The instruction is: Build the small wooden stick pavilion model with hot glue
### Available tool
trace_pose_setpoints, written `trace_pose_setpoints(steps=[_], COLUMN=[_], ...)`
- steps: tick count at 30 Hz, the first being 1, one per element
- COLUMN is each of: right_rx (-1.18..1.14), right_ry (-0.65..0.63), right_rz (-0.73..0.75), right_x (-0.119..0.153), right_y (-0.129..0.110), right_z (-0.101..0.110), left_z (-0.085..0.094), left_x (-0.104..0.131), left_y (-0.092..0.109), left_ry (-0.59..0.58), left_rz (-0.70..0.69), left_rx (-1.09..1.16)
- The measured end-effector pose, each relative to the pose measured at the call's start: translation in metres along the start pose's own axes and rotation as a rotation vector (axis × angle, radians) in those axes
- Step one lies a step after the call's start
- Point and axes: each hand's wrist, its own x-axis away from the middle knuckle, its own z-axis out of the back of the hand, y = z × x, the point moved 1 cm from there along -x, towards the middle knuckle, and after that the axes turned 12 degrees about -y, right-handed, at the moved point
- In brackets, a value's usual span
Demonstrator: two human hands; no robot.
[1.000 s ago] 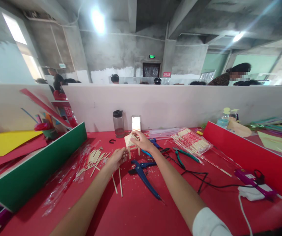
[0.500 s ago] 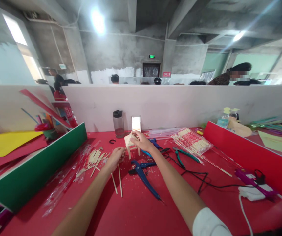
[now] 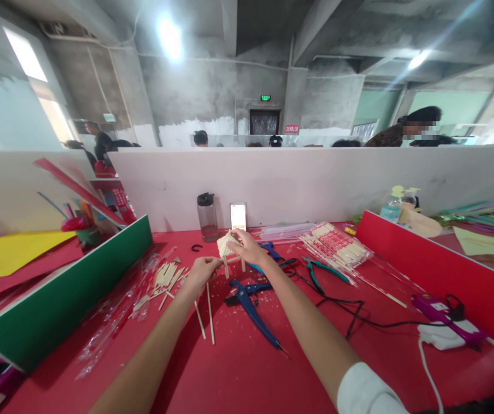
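A small model pavilion of pale wooden sticks [image 3: 224,247], with a slatted peaked roof and thin legs, stands on the red table. My right hand [image 3: 248,247] is closed on its roof from the right and above. My left hand [image 3: 206,269] is pinched at the model's left side; whatever its fingertips hold is too small to make out. Below that hand lie two long loose sticks [image 3: 210,316]. A blue ratchet cutter [image 3: 251,313] lies just in front of the model, among small wood scraps.
A heap of short sticks [image 3: 169,279] lies left, a packet of sticks [image 3: 337,244] right. Behind the model are a bottle [image 3: 207,218] and a lit phone [image 3: 238,216]. Green-handled pliers [image 3: 326,273] and a black cable [image 3: 385,327] lie right. Green [image 3: 69,287] and red [image 3: 436,270] dividers flank the table.
My left hand has shifted very slightly, its fingers bunched a little higher beside the model. The right hand keeps its hold on the roof, and the model stays in place.
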Motion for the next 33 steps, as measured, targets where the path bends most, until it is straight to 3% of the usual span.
trace_pose_setpoints(steps=[12,22,33], right_rx=[0.038,0.039,0.04], right_ry=[0.012,0.006,0.006], right_rz=[0.004,0.007,0.007], right_x=[-0.001,-0.001,0.0], right_y=[0.0,0.003,0.001], right_z=[-0.001,0.002,0.002], left_z=[-0.004,-0.004,-0.002], left_x=[-0.007,-0.004,-0.004], left_y=[-0.006,-0.009,-0.01], left_ry=[0.064,0.049,0.033], left_rz=[0.018,0.046,0.006], left_rx=[0.027,0.14,0.073])
